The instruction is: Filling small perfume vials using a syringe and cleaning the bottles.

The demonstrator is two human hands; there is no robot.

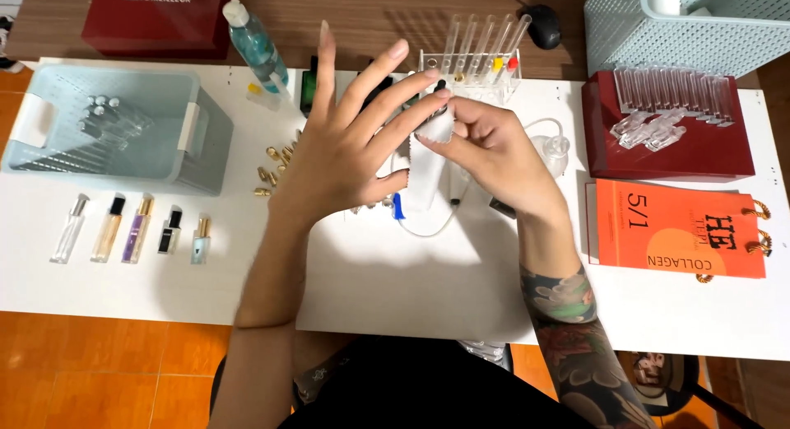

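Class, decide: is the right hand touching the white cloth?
Touching. The head view shows the right hand pinching the white cloth at its top edge, fingers on it.

- White cloth (429, 161) with a pinked, zigzag edge: matt woven fabric, pinched in the right hand (485, 149).
- Surface (370, 281): smooth white board, faintly glossy, over a brown wood-grain top.
- Test-tube rack (481, 54): clear glossy plastic, tubes transparent.
- Perforated basket (115, 128): pale blue matt plastic.
- Small perfume bottles (132, 229): clear glass with shiny metal or black caps.
- Gold spray caps (276, 167): polished metal.
- Dark red box (666, 145): smooth card, slight sheen.
- Orange bag (679, 231): matt paper, twisted cord handles.
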